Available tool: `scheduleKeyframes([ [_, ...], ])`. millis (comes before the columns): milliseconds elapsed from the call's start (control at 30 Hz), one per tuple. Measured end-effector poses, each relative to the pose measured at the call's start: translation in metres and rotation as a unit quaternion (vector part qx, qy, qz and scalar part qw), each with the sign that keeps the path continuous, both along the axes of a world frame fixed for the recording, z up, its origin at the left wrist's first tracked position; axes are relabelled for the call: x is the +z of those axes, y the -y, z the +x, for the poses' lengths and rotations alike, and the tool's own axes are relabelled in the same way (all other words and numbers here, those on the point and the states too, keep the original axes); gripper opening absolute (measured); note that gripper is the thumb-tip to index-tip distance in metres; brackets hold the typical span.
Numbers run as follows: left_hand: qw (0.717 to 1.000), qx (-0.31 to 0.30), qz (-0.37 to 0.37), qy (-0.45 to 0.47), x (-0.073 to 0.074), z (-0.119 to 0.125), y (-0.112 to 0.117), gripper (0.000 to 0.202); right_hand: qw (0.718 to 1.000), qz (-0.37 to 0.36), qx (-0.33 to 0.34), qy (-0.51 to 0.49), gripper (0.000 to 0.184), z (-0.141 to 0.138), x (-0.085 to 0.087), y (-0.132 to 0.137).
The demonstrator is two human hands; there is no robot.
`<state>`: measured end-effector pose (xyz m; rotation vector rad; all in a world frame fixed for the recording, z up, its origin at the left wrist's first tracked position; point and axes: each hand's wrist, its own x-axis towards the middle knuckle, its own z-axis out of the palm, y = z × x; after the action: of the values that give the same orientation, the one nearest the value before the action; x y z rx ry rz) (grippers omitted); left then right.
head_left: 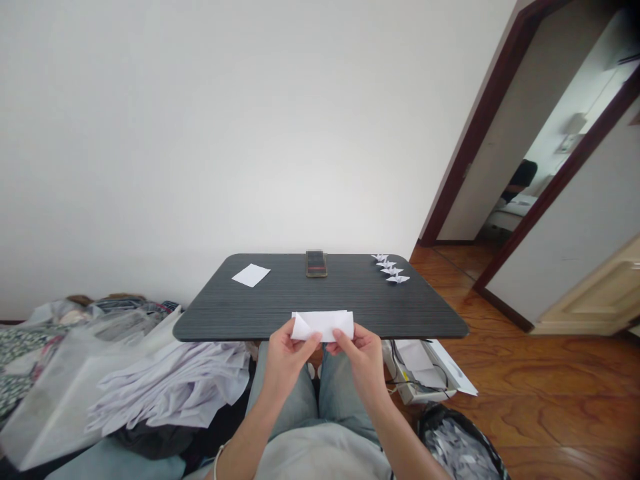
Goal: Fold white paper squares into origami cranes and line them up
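The left hand (287, 350) and the right hand (365, 352) both grasp one folded paper (324, 323), one at each lower side. The thumbs press on the near face; the other fingers are mostly hidden. The folded paper is at the near edge of the worktop (280, 301); whether it touches the surface cannot be told. It shows as a wide strip with a slanted edge at its left end and a second layer slightly offset along the top.

The step in hand appears to be folding or creasing. Recommended practice:

1. Square the layers first; the offset at the top would likely carry into any crease.
2. Pin the layers with one thumb and run the other outward along the fold.
3. Apply even, light pressure, as thin paper may slip or wrinkle.
4. For a sharper crease, press against the worktop rather than in the air.

Farther out, a flat white sheet (251, 275) lies on the left of the worktop, a phone (316, 263) near the middle of the far edge, and small folded paper figures (398, 280) in a row at right.
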<state>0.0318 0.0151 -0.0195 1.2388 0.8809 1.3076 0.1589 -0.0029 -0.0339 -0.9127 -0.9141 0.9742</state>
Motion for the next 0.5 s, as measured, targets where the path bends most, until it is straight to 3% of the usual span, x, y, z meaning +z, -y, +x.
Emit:
scheduleKeyframes([
  [167,0.999,-0.025,-0.043,0.005,-0.003,0.001,-0.003,0.035,1.0,-0.007,0.001,0.005,0.021,0.0,0.0,0.0],
  [500,0.993,-0.004,-0.095,0.062,0.009,0.006,0.003,0.036,1.0,-0.023,-0.003,-0.001,0.022,0.002,0.001,-0.001],
])
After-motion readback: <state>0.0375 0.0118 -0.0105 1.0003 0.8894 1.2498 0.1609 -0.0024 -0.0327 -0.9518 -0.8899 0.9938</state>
